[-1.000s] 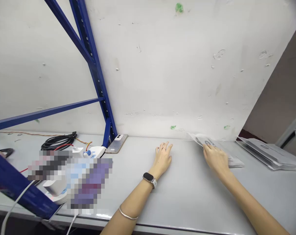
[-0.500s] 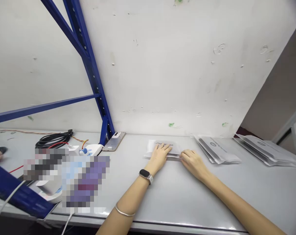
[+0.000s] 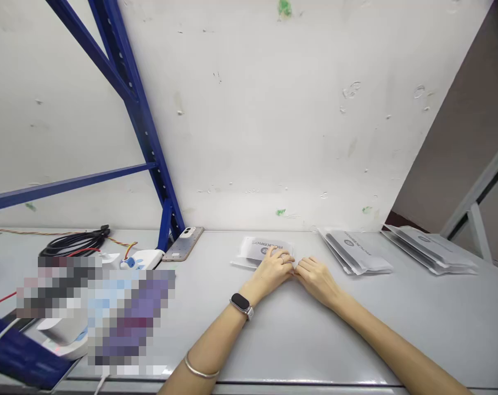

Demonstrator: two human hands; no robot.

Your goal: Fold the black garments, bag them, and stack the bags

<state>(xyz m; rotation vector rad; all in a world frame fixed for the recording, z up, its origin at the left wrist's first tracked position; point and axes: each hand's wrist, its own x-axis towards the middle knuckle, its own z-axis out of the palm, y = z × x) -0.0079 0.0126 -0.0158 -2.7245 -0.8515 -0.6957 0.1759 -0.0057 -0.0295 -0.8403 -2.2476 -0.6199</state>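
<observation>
A frosted plastic zip bag (image 3: 249, 248) with grey printed lettering lies flat on the table in front of me. My left hand (image 3: 273, 271), with a ring and a wrist band, is closed at the bag's near right corner. Its fingers are bent and cover part of the print. Right beside it, my right hand (image 3: 317, 280) pinches the same corner, fingers curled together. The two hands' fingertips nearly meet, and the bag's edge between them is mostly hidden.
Stacks of similar printed bags lie to the right, a nearer stack (image 3: 358, 252) and a farther stack (image 3: 432, 249). On the left are a phone (image 3: 185, 244), a coiled black cable (image 3: 73, 241), a power strip (image 3: 147, 259) and a blue metal post (image 3: 144, 120).
My left hand has slid from the top of the bag to its near right corner, beside my right hand. More print shows. The view has shifted slightly right.
</observation>
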